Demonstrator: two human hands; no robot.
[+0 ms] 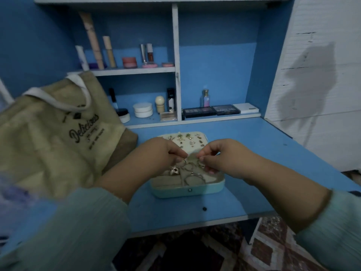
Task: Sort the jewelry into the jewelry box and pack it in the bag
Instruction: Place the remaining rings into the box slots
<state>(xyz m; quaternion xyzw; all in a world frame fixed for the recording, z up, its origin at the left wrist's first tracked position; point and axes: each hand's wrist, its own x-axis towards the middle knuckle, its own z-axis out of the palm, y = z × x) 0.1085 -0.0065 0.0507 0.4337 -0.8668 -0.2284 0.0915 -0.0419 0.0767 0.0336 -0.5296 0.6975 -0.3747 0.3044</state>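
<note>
Head view: dim, slightly blurred.
Bag [58, 133]: left of the box, unpacked.
Left hand [162, 153]: pinching a ring's left end.
Right hand [218, 155]: pinching the right end.
Jewelry box [187, 189]: open, directly beneath both grips.

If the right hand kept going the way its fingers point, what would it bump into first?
The right hand points leftward toward the left hand, so it would probably meet those fingers first, or the thin rings pinched between them over the open jewelry box. Depth is hard to judge here.
</note>
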